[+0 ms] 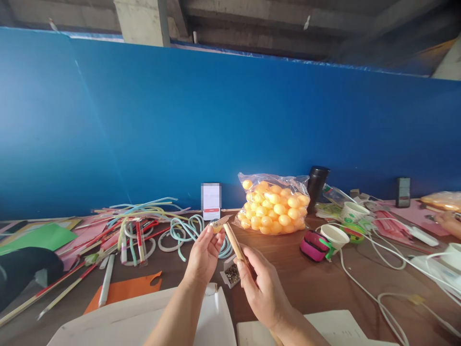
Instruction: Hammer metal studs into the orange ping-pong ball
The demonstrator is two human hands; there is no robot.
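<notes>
Stick (233, 241) pinched in the right grip (262, 283), small yellowish piece (217, 229) in the left grip (204, 252), and any slackening could drop either toward the open box (225, 279) between!

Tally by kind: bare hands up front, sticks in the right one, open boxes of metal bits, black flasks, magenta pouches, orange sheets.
Hands, left hand and right hand: 2
Wooden stick: 1
Open box: 1
Black flask: 1
Magenta pouch: 1
Orange sheet: 1
Total: 7
</notes>
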